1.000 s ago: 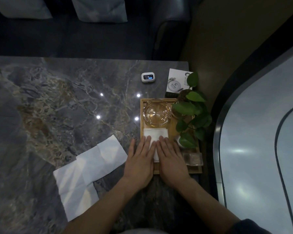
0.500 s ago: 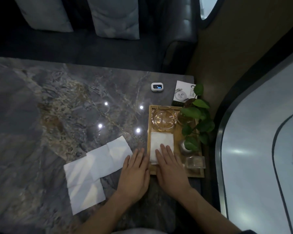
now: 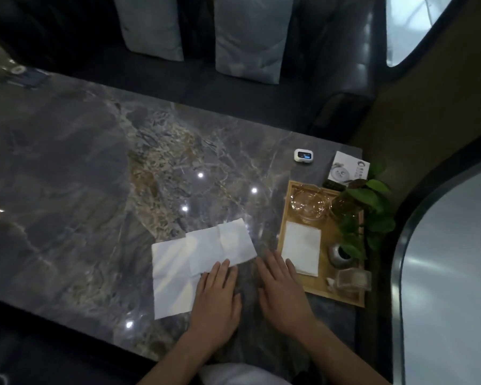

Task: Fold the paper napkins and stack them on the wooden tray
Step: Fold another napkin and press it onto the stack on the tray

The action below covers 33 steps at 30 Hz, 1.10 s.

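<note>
Next: unfolded napkins [image 3: 200, 262] on marble surface [image 3: 95, 168], seemingly overlapped; left hand [image 3: 215, 298], right hand [image 3: 282, 287] flat, grip empty; separate one, align corners before creasing

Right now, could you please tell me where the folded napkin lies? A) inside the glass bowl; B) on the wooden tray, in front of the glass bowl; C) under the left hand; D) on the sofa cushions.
B: the folded napkin lies flat on the wooden tray, just nearer than the glass bowl, with neither hand covering it.
</note>
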### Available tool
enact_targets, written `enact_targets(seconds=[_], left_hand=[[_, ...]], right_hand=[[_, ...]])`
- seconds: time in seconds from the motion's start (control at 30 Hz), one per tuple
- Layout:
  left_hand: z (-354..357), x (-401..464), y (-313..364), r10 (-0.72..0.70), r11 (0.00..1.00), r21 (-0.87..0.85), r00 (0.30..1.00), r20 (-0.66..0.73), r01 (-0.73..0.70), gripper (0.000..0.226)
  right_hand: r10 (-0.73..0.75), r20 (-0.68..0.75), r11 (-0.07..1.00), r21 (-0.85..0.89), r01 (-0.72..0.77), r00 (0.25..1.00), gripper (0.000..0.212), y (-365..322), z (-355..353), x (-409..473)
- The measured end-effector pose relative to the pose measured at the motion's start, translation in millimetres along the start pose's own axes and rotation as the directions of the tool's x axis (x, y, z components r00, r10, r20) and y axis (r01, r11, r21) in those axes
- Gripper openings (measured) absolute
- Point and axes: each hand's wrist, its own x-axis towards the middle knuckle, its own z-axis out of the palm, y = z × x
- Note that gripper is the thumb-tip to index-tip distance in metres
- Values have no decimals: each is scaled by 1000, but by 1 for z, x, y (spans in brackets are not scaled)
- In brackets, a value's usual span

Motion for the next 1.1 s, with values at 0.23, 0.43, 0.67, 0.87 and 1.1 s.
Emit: enact_targets(seconds=[0.23, 0.43, 0.67, 0.87, 1.1], left_hand=[[-1, -3, -18, -68, 997, 25, 998, 0, 68, 58], [1, 2, -27, -71, 997, 13, 997, 1, 71, 61], [4, 12, -32, -34, 999, -11, 999, -27, 33, 63], [10, 23, -33, -22, 999, 35, 998, 58, 20, 75], [8, 20, -34, 40, 999, -1, 999, 2, -40, 63]], right_hand=[[-29, 48, 1000, -10, 30, 998, 63, -14, 3, 8], [-53, 72, 997, -58, 57, 996, 63, -16, 9, 18], [-35, 126, 997, -66, 43, 991, 64, -17, 11, 28], [-6, 265, 994, -102, 34, 964, 68, -21, 20, 43], [-43, 165, 999, -26, 48, 985, 59, -19, 15, 37]])
